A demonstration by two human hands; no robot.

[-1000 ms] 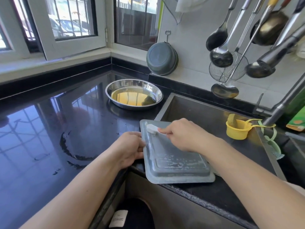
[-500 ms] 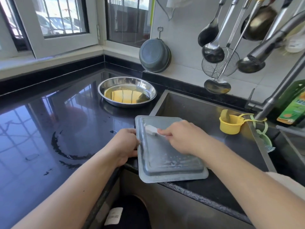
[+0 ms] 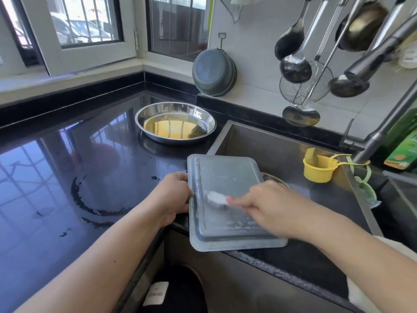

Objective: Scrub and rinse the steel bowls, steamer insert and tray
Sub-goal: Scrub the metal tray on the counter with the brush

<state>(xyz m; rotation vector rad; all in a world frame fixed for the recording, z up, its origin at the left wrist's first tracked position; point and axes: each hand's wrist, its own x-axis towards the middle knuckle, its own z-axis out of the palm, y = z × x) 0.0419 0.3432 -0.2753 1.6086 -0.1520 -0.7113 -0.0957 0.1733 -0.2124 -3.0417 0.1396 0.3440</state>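
Two hands on one tray (image 3: 225, 177), which lies upside down w/ its near end on the counter edge (image 3: 293, 260) and its far end out over the sink (image 3: 270, 141). Seen from the head cam, the tray sits at 6 o'clock from the steel bowl (image 3: 175, 123) on the black counter; a second steel rim, prob. another bowl or the steamer insert, peeks out under the tray's 3 o'clock side, too hidden to tell which.

Risks: the tray is only part-supported, so a hard downward stroke near the far end could tip it into the sink, w/ a clatter or a dent. Soap film on the metal makes it slick, so the left-hand hold could slip and let the tray skate toward 3 o'clock. Suds flung by fast strokes may land on the wet counter.

Left hand (image 3: 171, 197): fingers curled close together round the tray's 9 o'clock rim, thumb on top, gripping it steady. Right hand (image 3: 266, 204): fingertips (image 3: 232, 199) pinched together on a small white scrubber (image 3: 216, 198), pressing it onto the tray's upturned base just inside the 9 o'clock ridge; the hand is motion-blurred, so exact finger placement is unclear.
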